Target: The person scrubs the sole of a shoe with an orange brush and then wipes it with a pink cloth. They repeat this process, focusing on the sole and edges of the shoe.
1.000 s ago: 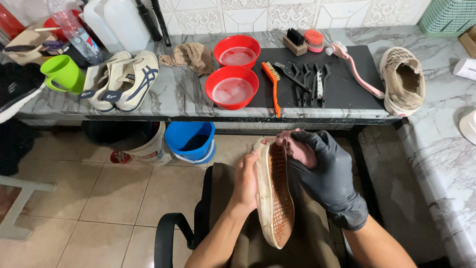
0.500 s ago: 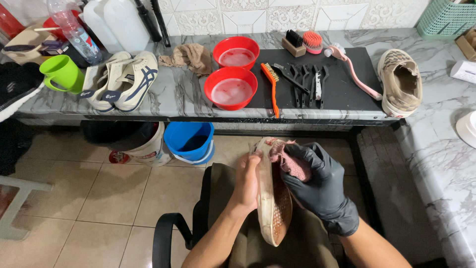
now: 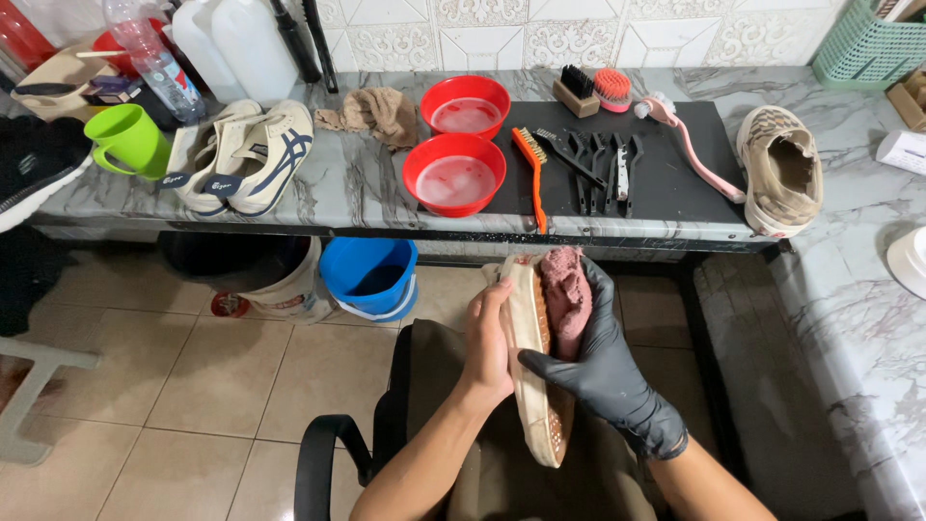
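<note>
Two hands work over my lap, below the front edge of a grey marble worktop (image 3: 347, 207). My bare left hand (image 3: 489, 340) is wrapped around the side of a beige slip-on shoe (image 3: 533, 362), holding it on edge with its brown rubber sole turned to the right and its toe pointing up toward the worktop. My right hand (image 3: 600, 371), in a black glove, is closed on a dusty pink cloth (image 3: 566, 294) and presses it flat against the upper half of the sole.

On the worktop, straight ahead, two red bowls (image 3: 454, 176) of cloudy water stand one behind the other. Just to their right, a black mat (image 3: 675, 188) carries an orange-handled brush (image 3: 531, 169), several black brushes (image 3: 603, 164) and a long pink brush (image 3: 690, 135). The matching beige shoe (image 3: 779, 169) lies at the mat's right end. To the left of the bowls are a crumpled brown rag (image 3: 371, 111), a pair of cream trainers with dark blue stripes (image 3: 246, 154) and a green mug (image 3: 127, 140). Under the worktop, a blue bucket (image 3: 371, 278) stands beside a white bucket (image 3: 275, 285) on the tiled floor.
</note>
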